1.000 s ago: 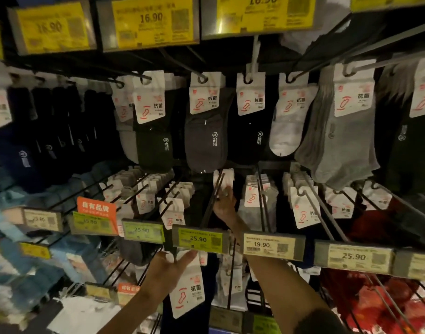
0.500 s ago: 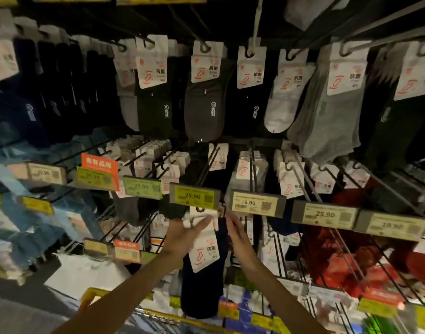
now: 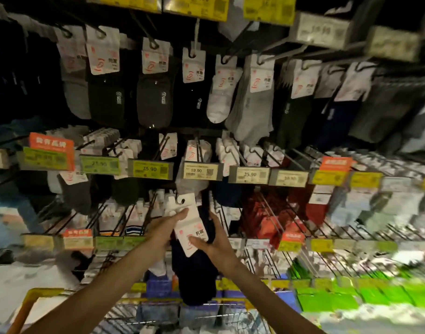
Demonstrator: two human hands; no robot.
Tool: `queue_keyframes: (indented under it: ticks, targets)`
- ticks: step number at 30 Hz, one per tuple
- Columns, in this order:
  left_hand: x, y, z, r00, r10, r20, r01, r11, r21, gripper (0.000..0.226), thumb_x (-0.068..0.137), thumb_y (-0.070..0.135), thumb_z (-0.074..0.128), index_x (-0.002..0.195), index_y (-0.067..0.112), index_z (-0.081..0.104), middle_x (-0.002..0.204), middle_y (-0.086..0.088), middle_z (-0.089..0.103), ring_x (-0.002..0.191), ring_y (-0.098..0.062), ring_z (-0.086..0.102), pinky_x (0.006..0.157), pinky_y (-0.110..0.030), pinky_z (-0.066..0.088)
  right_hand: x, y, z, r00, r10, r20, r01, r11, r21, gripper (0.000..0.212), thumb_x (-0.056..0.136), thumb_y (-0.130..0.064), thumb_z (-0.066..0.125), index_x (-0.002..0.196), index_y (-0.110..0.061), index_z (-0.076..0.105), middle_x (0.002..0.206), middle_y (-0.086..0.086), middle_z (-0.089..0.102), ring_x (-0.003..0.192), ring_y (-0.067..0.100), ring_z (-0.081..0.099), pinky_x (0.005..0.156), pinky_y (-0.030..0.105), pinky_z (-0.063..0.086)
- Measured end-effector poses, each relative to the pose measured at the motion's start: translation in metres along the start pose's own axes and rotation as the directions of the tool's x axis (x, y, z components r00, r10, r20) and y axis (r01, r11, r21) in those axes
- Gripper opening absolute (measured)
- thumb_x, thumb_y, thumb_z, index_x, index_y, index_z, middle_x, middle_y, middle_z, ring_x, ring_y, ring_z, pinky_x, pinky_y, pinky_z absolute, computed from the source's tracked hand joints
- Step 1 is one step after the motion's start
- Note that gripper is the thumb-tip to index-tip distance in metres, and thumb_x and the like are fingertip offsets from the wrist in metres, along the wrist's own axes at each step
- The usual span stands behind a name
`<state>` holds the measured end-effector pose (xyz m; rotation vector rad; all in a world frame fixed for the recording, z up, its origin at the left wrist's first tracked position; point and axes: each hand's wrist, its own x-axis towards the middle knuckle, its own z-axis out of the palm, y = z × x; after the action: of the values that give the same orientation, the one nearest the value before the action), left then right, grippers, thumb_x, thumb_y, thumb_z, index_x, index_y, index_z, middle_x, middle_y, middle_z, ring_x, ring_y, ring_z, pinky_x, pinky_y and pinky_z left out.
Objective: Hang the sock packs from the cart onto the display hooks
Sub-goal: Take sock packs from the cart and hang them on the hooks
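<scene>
A dark navy sock pack (image 3: pixel 197 266) with a white header card (image 3: pixel 191 220) hangs between my hands, in front of the lower rows of the display. My left hand (image 3: pixel 166 231) holds the card's left side, fingers reaching up along its back. My right hand (image 3: pixel 215 239) grips the pack from the right, thumb across the card's printed face. The card's hook hole is near the top, below the 19.90 price tag (image 3: pixel 199 171). The wire cart (image 3: pixel 144 314) with a yellow rim is at the bottom, with more packs in it.
Rows of metal display hooks (image 3: pixel 233 150) carry white-carded sock packs in black, grey and white. Price tags (image 3: pixel 151 169) front each hook row. Red items (image 3: pixel 267 213) hang to the right, green packs (image 3: pixel 339 297) lie lower right.
The view tilted down and right. My right hand came off the hook row and took hold of the pack's right side; both hands now hold the pack lower, below the price tags.
</scene>
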<state>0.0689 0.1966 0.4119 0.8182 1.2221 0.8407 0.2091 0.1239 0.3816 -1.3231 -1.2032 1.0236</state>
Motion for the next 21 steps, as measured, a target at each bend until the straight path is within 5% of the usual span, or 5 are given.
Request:
queue_keyframes:
  ticks: [5, 9, 12, 16, 21]
  targets:
    - [-0.021, -0.018, 0.011, 0.996, 0.016, 0.09, -0.025, 0.995, 0.099, 0.014, 0.076, 0.011, 0.081, 0.085, 0.01, 0.07, 0.091, -0.013, 0.072, 0.078, -0.024, 0.065, 0.057, -0.024, 0.047, -0.035, 0.01, -0.011, 0.965, 0.135, -0.226, -0.105, 0.985, 0.139, 0.047, 0.08, 0.004, 0.075, 0.115, -0.016, 0.05, 0.096, 0.001, 0.069, 0.083, 0.005, 0.07, 0.073, 0.021, 0.053]
    - [-0.031, -0.026, 0.025, 0.993, 0.05, 0.107, -0.062, 0.992, 0.114, 0.015, 0.077, 0.007, 0.081, 0.081, 0.013, 0.068, 0.089, -0.007, 0.069, 0.078, -0.017, 0.063, 0.069, -0.027, 0.048, -0.055, 0.012, -0.019, 0.931, 0.174, -0.32, -0.131, 0.98, 0.152, 0.052, 0.077, -0.003, 0.08, 0.116, -0.014, 0.048, 0.1, 0.009, 0.07, 0.091, 0.02, 0.07, 0.082, 0.037, 0.058]
    - [-0.035, -0.033, 0.032, 0.986, 0.106, 0.128, -0.121, 0.986, 0.118, 0.014, 0.078, 0.001, 0.078, 0.09, 0.006, 0.072, 0.085, -0.001, 0.069, 0.078, -0.011, 0.061, 0.072, -0.024, 0.047, -0.069, 0.014, -0.03, 0.905, 0.166, -0.391, -0.12, 0.983, 0.139, 0.053, 0.076, -0.011, 0.083, 0.116, -0.017, 0.049, 0.097, 0.001, 0.072, 0.088, 0.012, 0.071, 0.078, 0.03, 0.058]
    - [-0.037, -0.041, 0.032, 0.985, 0.126, 0.12, -0.149, 0.966, 0.21, 0.018, 0.081, -0.003, 0.072, 0.09, 0.012, 0.077, 0.1, -0.001, 0.071, 0.102, -0.017, 0.06, 0.093, -0.031, 0.047, -0.07, 0.023, -0.053, 0.892, 0.221, -0.395, -0.15, 0.968, 0.202, 0.054, 0.072, -0.013, 0.086, 0.117, -0.014, 0.055, 0.103, 0.006, 0.073, 0.093, 0.02, 0.071, 0.084, 0.042, 0.058]
    - [-0.029, -0.036, 0.051, 0.982, 0.172, 0.076, -0.185, 0.957, 0.223, 0.025, 0.081, -0.003, 0.072, 0.08, 0.021, 0.08, 0.108, -0.003, 0.072, 0.104, -0.024, 0.065, 0.083, -0.034, 0.054, -0.057, 0.024, -0.083, 0.924, 0.222, -0.312, -0.149, 0.959, 0.242, 0.044, 0.074, -0.018, 0.085, 0.112, -0.018, 0.063, 0.099, 0.001, 0.075, 0.092, 0.02, 0.072, 0.085, 0.048, 0.058]
